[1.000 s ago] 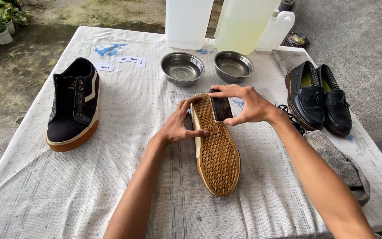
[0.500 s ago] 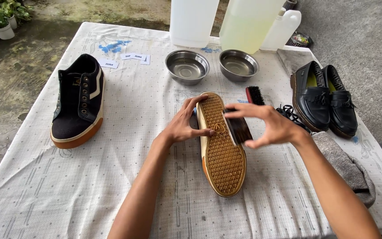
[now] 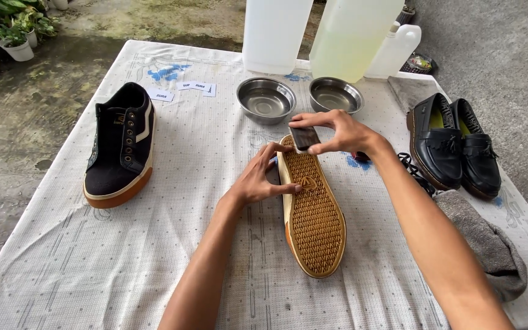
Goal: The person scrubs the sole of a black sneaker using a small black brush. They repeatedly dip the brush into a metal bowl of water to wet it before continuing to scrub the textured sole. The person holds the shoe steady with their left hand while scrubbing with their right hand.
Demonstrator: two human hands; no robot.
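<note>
Left hand (image 3: 258,180) steadies an upturned tan waffle-soled sneaker (image 3: 311,211) while right hand (image 3: 331,131) pinches a small dark rectangular brush (image 3: 305,139) against its sole.

At the centre of the frame, a tan gum sole (image 3: 313,214) with a fine waffle grid pattern is shown, edged by a cream sidewall. A small brush (image 3: 305,138) with a pale rim and a dark face is seen at its upper end. At the left, a black sneaker (image 3: 120,143) is marked by a white side stripe, brass-coloured eyelets and a brown gum sole. The table cloth (image 3: 154,256) is white with a faint dotted grid and blue stains near the top. Two bowls (image 3: 266,99) of shiny silver are seen at upper centre. At the right, glossy black loafers (image 3: 456,146) with yellow-green insoles are shown, and below them a grey cloth (image 3: 487,241). A pale yellow liquid is held in a clear jug (image 3: 352,36).
</note>
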